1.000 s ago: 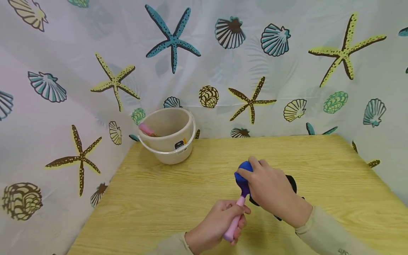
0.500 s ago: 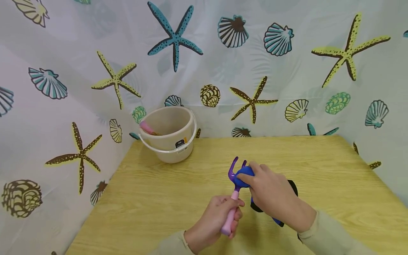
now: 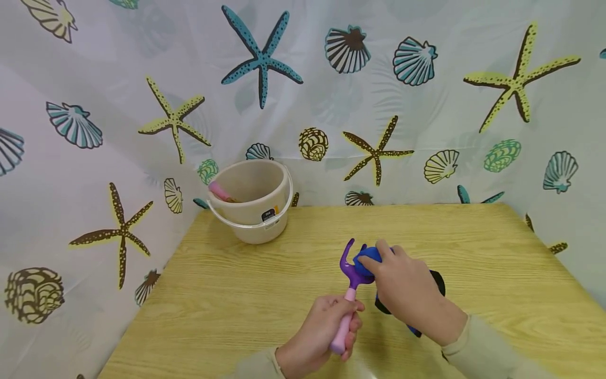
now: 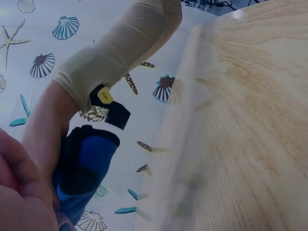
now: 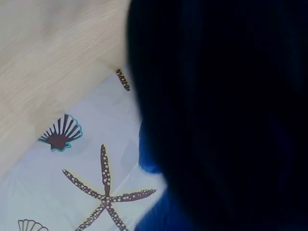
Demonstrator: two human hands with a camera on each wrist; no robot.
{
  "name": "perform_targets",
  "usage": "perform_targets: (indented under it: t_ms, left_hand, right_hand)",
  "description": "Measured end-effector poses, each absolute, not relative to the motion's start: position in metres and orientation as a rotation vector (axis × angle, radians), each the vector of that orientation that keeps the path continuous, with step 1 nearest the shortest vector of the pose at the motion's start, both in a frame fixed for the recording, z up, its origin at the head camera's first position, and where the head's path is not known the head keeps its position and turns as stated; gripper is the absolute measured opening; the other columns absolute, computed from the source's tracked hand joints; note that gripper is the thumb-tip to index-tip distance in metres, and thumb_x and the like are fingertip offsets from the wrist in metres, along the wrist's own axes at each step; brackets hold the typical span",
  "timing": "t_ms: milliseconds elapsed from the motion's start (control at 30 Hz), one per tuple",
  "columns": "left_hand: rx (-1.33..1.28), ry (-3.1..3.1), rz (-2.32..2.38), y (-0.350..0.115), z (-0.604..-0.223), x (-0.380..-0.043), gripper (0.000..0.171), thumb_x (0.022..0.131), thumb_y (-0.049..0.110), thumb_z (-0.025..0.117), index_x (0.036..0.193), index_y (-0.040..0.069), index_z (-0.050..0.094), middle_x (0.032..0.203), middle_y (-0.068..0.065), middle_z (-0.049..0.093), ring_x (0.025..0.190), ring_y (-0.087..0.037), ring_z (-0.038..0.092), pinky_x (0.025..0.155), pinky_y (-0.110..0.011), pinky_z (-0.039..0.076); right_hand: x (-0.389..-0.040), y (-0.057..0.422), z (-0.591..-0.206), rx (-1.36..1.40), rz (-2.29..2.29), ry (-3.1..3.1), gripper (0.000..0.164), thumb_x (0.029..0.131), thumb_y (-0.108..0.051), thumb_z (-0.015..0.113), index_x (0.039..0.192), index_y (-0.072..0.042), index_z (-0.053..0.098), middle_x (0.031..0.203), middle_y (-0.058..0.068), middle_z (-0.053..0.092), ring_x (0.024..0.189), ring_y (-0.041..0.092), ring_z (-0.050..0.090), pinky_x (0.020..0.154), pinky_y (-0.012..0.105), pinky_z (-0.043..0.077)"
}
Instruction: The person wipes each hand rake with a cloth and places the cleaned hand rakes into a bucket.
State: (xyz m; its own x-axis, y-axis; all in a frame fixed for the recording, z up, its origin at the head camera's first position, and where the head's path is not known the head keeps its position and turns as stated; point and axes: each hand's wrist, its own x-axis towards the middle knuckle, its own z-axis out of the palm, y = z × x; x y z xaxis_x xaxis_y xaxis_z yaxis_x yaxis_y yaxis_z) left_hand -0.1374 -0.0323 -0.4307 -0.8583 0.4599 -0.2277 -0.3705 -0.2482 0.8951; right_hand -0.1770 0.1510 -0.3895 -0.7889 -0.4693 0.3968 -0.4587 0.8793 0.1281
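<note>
In the head view my left hand [image 3: 326, 327] grips the pink handle of a small hand rake [image 3: 342, 332] with curved purple prongs, held upright over the table. My right hand [image 3: 408, 281] pinches a blue-and-black cloth [image 3: 365, 258] against the rake's head, covering part of the prongs. The cloth's lower folds hang below the right palm. Seen from the left wrist, that cloth [image 4: 89, 161] dangles beside the right forearm, and part of my left hand [image 4: 21, 192] shows at the edge. Dark cloth [image 5: 216, 115] blocks much of the right wrist view.
A beige bucket [image 3: 260, 213] with a white bail handle stands at the back left of the wooden table [image 3: 227, 295]. A pink-handled tool [image 3: 219, 190] leans inside it. A sheet printed with starfish and shells [image 3: 303, 105] hangs behind and at the sides.
The right hand with the cloth has shifted from over the prongs' tips to lower on the rake's head, so the purple prongs now show. The left hand keeps its grip on the handle.
</note>
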Motion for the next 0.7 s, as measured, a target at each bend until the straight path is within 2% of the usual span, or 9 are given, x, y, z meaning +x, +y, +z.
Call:
perform_targets:
  t_ms: [67,167,300,433,500,600,700]
  left_hand:
    - [0.1,1.484,2.129,-0.033,-0.431,-0.138,0.018,0.098,0.022,0.056,0.101,0.004,0.059,0.067,0.001,0.054,0.044,-0.005,0.048,0.036,-0.02,0.042]
    - [0.094,1.461,2.13,-0.035,-0.433,-0.14,0.019,0.098,0.023,0.056,0.103,0.005,0.06,0.069,0.001,0.054,0.045,-0.006,0.049,0.037,-0.02,0.043]
    - [0.099,1.415,2.131,-0.036,-0.431,-0.14,0.021,0.098,0.024,0.057,0.106,0.005,0.06,0.07,0.002,0.054,0.046,-0.006,0.049,0.038,-0.02,0.044]
    - [0.116,1.368,2.134,-0.037,-0.428,-0.138,0.022,0.098,0.024,0.056,0.107,0.005,0.059,0.069,0.003,0.053,0.046,-0.005,0.048,0.038,-0.02,0.044]
    - [0.128,1.351,2.134,-0.037,-0.427,-0.138,0.022,0.098,0.024,0.056,0.108,0.004,0.058,0.069,0.003,0.053,0.047,-0.005,0.048,0.038,-0.019,0.043]
    - [0.126,1.336,2.135,-0.038,-0.426,-0.137,0.023,0.098,0.024,0.056,0.109,0.004,0.058,0.07,0.003,0.053,0.047,-0.004,0.048,0.039,-0.019,0.043]
    - [0.107,1.338,2.139,-0.038,-0.425,-0.138,0.024,0.099,0.025,0.055,0.11,0.004,0.058,0.071,0.003,0.053,0.047,-0.005,0.049,0.039,-0.018,0.044]
  right_hand:
    - [-0.172,0.151,-0.387,0.698,0.055,-2.682,0.041,0.078,-0.011,0.08,0.117,-0.022,0.074,0.11,0.012,0.061,0.086,0.027,0.065,0.043,0.029,0.05]
    - [-0.163,0.151,-0.382,0.733,0.159,-2.748,0.039,0.082,-0.012,0.078,0.119,-0.025,0.074,0.118,0.014,0.062,0.092,0.028,0.067,0.048,0.028,0.053]
    - [-0.156,0.155,-0.381,0.736,0.232,-2.75,0.038,0.083,-0.014,0.078,0.118,-0.026,0.074,0.128,0.019,0.062,0.104,0.037,0.068,0.054,0.037,0.06]
    - [-0.164,0.166,-0.39,0.716,0.189,-2.655,0.042,0.081,-0.012,0.081,0.12,-0.025,0.073,0.119,0.017,0.064,0.097,0.033,0.069,0.049,0.036,0.058]
    - [-0.172,0.172,-0.397,0.694,0.14,-2.6,0.045,0.079,-0.01,0.081,0.121,-0.024,0.073,0.113,0.015,0.062,0.091,0.03,0.067,0.044,0.031,0.053]
    - [-0.18,0.177,-0.407,0.668,0.104,-2.551,0.048,0.077,-0.008,0.081,0.123,-0.02,0.072,0.11,0.016,0.061,0.089,0.032,0.065,0.041,0.03,0.05]
    - [-0.178,0.174,-0.409,0.669,0.164,-2.57,0.048,0.08,-0.009,0.081,0.126,-0.019,0.07,0.111,0.017,0.06,0.087,0.029,0.064,0.045,0.032,0.054]
